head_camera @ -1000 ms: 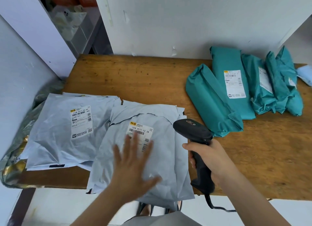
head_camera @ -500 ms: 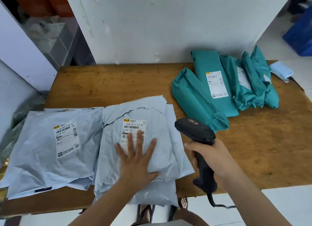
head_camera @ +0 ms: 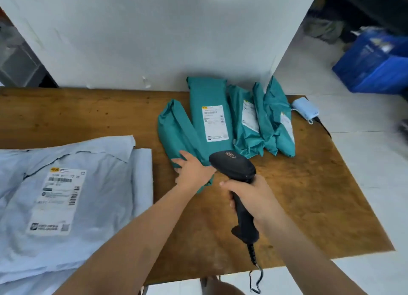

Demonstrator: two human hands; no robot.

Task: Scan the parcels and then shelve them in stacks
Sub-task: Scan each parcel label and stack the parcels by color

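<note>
Resting spread left hand (head_camera: pixel 194 173) on near end of teal parcel (head_camera: pixel 176 131), just left of scanner (head_camera: pixel 234 166) clenched in right hand (head_camera: pixel 249 195); lies lengthwise away, tilting left.

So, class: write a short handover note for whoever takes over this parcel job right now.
Left hand touches the near end of the nearest teal parcel; grip unclear. Right hand grips the scanner above the table.
Grey parcels lie stacked, label up, at the table's left; four more teal parcels lie in a row behind.
Done: nothing shelved in view.
Left: likely scan the teal parcels, then shelve all in stacks.
</note>
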